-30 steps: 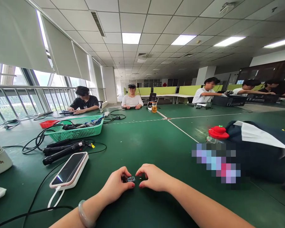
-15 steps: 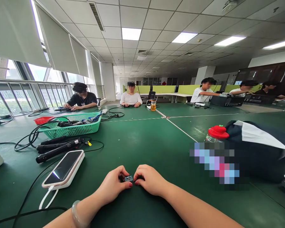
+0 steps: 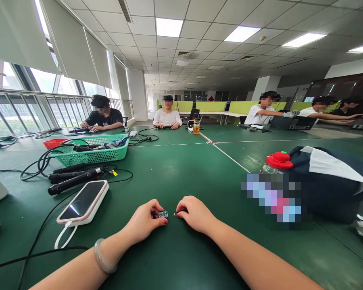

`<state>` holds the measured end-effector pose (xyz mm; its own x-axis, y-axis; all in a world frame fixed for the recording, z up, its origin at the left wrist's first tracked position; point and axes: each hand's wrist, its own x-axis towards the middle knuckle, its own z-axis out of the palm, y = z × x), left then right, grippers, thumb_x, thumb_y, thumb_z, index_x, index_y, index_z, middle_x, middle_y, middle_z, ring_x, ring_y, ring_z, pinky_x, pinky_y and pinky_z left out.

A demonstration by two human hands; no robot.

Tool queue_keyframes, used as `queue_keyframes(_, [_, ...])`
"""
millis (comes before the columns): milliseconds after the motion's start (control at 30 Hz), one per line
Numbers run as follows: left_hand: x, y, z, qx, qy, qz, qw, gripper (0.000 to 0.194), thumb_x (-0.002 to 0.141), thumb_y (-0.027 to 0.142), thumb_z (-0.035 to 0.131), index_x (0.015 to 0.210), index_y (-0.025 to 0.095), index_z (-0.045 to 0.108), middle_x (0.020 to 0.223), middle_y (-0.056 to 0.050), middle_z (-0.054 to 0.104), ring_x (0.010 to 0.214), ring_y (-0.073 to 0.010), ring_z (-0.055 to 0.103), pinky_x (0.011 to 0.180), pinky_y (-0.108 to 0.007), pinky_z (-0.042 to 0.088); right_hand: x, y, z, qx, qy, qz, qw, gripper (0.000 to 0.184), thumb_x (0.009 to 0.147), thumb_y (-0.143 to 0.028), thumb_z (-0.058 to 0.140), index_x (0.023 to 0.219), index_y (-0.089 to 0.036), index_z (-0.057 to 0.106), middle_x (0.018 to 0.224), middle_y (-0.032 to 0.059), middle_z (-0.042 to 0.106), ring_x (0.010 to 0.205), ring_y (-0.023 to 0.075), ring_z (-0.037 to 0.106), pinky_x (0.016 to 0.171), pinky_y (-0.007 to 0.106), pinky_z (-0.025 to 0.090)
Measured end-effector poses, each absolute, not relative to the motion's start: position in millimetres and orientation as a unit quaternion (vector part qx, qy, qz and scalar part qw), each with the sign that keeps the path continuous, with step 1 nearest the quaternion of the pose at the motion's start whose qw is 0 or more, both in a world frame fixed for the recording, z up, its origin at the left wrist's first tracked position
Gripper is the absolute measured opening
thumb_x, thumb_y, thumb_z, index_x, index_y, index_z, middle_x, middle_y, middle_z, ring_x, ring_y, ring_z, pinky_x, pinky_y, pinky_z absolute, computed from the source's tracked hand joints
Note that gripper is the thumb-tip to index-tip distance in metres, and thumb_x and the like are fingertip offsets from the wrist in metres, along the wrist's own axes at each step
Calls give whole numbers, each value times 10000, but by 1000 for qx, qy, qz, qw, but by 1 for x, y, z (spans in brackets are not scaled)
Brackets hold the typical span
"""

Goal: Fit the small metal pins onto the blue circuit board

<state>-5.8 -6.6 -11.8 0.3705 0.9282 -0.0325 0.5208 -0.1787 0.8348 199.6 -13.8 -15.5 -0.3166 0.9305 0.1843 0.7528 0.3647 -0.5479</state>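
My left hand [image 3: 145, 219], with a pale bangle at the wrist, pinches a small blue circuit board [image 3: 163, 214] between thumb and fingers. Its components face up toward me, too small to make out. A short gap to the right, my right hand [image 3: 194, 214] is closed in a pinch. From its fingertips pokes a tiny pale piece [image 3: 175, 214], whose kind I cannot tell; most of it is hidden by the fingers. Both hands are low over the green tabletop [image 3: 181, 253].
Left of my hands lie a phone [image 3: 84, 201] with a white cable, several black rod-shaped devices [image 3: 75, 179] and a green basket [image 3: 93, 151] of cables. At right are a red-lidded bottle [image 3: 279, 160] and a dark bag [image 3: 323, 189]. Several people sit at the table's far sides.
My right hand has moved away from the circuit board, opening a gap, and a tiny pale piece now shows at its fingertips. The left hand keeps its hold. The camera view has tilted slightly down.
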Motion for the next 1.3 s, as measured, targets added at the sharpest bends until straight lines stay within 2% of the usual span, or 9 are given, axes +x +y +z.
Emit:
queue_keyframes(133, [-5,-8,-11,726,504,251,395,283,616,354,678,773,195,505,685,28,589,638,-137,518,589,-237,392,195,-14,-18,-531,-802,154,224,113,793,-196,565,694,-194,619,785,15,601,799,145,530,702,246,394])
queue_keyframes(433, [-6,-8,-12,726,501,250,400,281,620,354,675,780,193,509,693,27,586,632,-132,504,581,-232,386,195,-16,-17,-525,-819,88,217,107,830,-196,510,740,-190,569,769,-1,605,762,133,537,681,237,386])
queue_keyframes(567, [-6,-6,-14,729,499,251,397,295,616,376,674,779,192,510,695,25,586,631,-133,508,581,-233,383,192,-16,-15,-539,-829,-10,149,133,861,-169,466,764,-174,557,741,19,604,724,149,542,651,256,377])
queue_keyframes(733, [-5,-8,-10,728,502,249,394,285,614,368,668,773,193,508,685,27,580,629,-135,511,584,-236,388,185,-22,-18,-481,-867,-95,84,172,838,-61,436,765,-149,564,745,58,582,708,171,520,638,279,377])
queue_keyframes(867, [-4,-10,-7,729,501,251,392,270,614,344,668,771,195,506,680,29,573,626,-134,503,584,-237,387,184,-24,-19,-452,-884,-61,107,191,839,-88,442,765,-158,603,760,60,587,745,175,510,681,284,389])
queue_keyframes(1033, [-5,-11,-7,729,504,250,390,270,616,344,669,774,194,510,674,32,566,623,-133,496,575,-236,378,191,-20,-17,-472,-867,1,158,232,832,-78,434,895,-192,626,858,49,595,827,168,501,736,275,398])
queue_keyframes(1300, [-5,-10,-8,733,502,248,386,280,619,360,674,778,193,515,683,30,580,629,-133,502,584,-239,383,196,-13,-22,-527,-829,51,179,120,847,-168,498,776,-185,594,825,27,583,809,158,511,710,267,409])
